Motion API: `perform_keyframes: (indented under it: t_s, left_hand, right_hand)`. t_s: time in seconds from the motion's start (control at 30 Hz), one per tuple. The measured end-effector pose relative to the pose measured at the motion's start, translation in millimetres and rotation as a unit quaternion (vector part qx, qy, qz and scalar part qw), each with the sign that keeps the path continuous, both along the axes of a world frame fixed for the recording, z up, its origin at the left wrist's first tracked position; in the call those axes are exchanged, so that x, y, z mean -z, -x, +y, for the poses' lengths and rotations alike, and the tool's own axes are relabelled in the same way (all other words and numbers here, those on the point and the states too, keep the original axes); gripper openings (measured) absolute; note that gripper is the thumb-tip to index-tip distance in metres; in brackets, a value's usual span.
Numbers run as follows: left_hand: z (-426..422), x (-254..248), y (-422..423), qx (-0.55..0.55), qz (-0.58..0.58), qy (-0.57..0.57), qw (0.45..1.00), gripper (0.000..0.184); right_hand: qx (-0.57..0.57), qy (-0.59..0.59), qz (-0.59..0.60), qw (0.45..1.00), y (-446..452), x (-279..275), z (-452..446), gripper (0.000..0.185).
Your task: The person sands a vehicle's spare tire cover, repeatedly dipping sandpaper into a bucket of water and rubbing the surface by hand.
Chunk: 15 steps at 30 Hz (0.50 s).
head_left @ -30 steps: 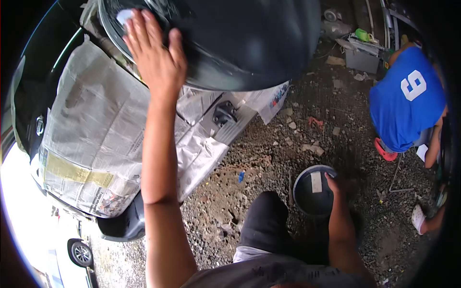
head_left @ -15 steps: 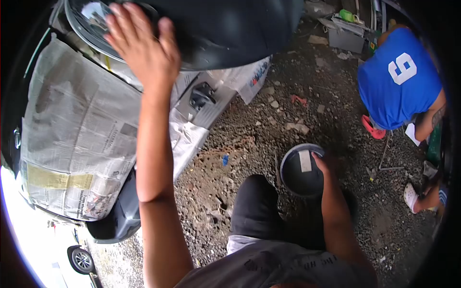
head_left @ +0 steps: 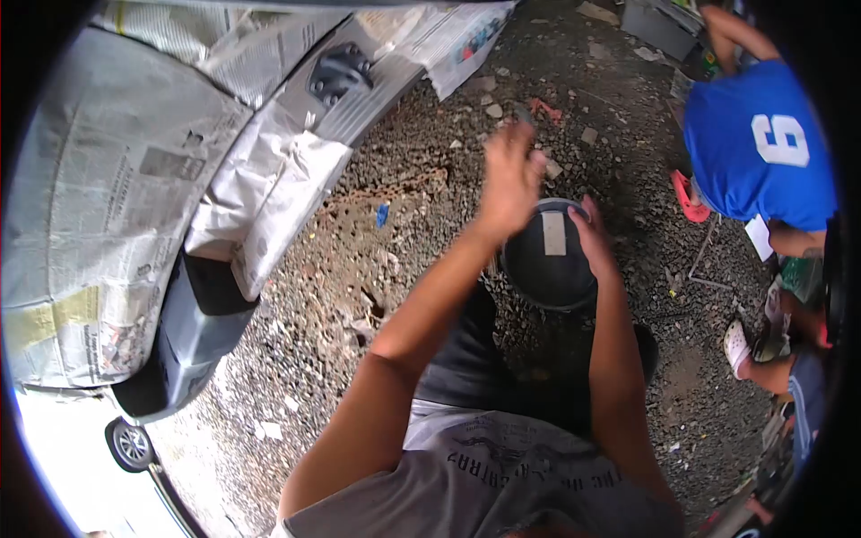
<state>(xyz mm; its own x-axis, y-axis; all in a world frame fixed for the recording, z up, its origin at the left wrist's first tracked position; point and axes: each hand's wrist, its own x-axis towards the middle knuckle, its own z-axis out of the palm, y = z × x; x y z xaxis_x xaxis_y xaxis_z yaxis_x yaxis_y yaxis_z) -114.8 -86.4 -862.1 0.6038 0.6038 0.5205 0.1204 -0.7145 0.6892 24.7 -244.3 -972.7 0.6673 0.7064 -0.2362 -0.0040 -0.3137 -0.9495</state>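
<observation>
Right hand (head_left: 592,238) clasps the bucket (head_left: 549,291) at right. Left hand (head_left: 512,179) (blurred, can't tell its hold) hangs at the far-left edge

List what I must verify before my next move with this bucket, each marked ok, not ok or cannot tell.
1. Right-hand grip on the rim of the bucket: ok, it holds the right side.
2. Left-hand grip empty: cannot tell, the fingers are blurred.
3. Pale strip within the bucket's outline: ok.
4. Water in the bucket: cannot tell, the inside is too dark.
5. Person in the blue shirt apart from the bucket: ok, bare ground lies between.
</observation>
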Motion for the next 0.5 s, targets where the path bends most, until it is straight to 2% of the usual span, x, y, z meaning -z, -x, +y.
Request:
perform_keyframes:
  t_s: [0.03,0.07,0.13,0.17,0.27,0.3,0.37,0.4,0.43,0.47,0.5]
  left_hand:
    - [-26,42,-8,-0.014,0.021,0.071,0.997,0.05]
    - [-44,75,-10,-0.026,0.041,0.143,0.989,0.046]
    - [-68,79,2,0.06,0.081,0.357,0.928,0.045]
    - [-76,85,6,0.043,0.074,0.385,0.919,0.047]
    - [-102,88,22,-0.056,0.045,0.321,0.944,0.048]
    - [-108,72,33,-0.055,0.084,0.335,0.937,0.046]
    - [-109,38,54,0.081,0.128,0.291,0.945,0.044]
    - [-109,16,63,0.153,0.145,0.267,0.94,0.044]
    - [-106,-24,69,0.217,0.183,0.268,0.921,0.043]
    - [-101,-68,73,0.283,0.217,0.264,0.896,0.043]
    - [-107,-95,79,0.297,0.143,0.223,0.917,0.046]
  right_hand:
    - [-0.001,-0.085,0.109,0.99,8,-7,1,0.065]
    - [-0.04,-0.094,0.167,0.981,7,-5,1,0.058]
    - [-0.102,-0.106,0.285,0.947,5,3,-9,0.045]
    - [-0.079,-0.105,0.269,0.954,10,8,-12,0.033]
    - [-0.018,0.003,0.169,0.985,16,-8,-14,0.033]
    - [-0.014,0.044,0.164,0.985,11,-4,-14,0.036]
    - [-0.003,0.128,0.155,0.98,3,14,-17,0.041]
    - [0.011,0.112,0.129,0.985,-1,35,-19,0.045]
    - [0.025,0.102,0.102,0.989,-2,59,-23,0.049]
    - [0.01,0.143,0.076,0.987,-2,75,-25,0.052]
    - [-0.003,0.185,0.048,0.982,-4,86,-26,0.055]
